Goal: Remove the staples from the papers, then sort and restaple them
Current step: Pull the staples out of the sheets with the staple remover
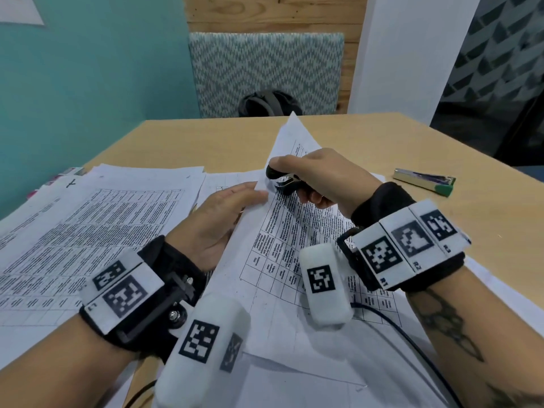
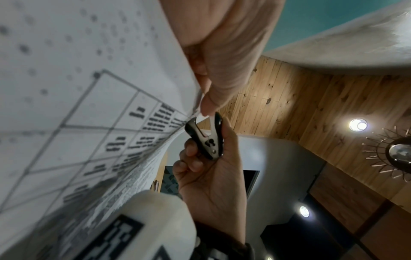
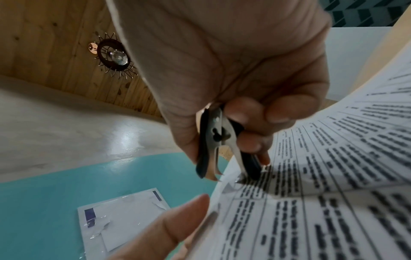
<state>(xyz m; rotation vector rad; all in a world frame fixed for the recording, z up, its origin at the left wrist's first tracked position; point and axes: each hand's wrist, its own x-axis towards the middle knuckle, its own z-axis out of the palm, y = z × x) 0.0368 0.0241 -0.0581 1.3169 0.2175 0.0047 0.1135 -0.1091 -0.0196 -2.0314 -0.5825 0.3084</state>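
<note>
One black claw-type metal staple remover (image 1: 283,178), pinched in the right hand (image 1: 319,178), claws spread at the corner of the lifted printed sheet (image 1: 282,231). The left hand (image 1: 217,219) holds that sheet's edge, fingers extended. One silver stapler with green end (image 1: 424,181) lies on the light wooden table (image 1: 382,136), apart. Teal wall (image 3: 55,193) and plank ceiling show only in wrist views

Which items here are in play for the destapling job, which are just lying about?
In play:
right hand gripping staple remover
left hand holding printed sheets
paper stack
stapler, for later

Lying about:
bag on chair
cable
</note>
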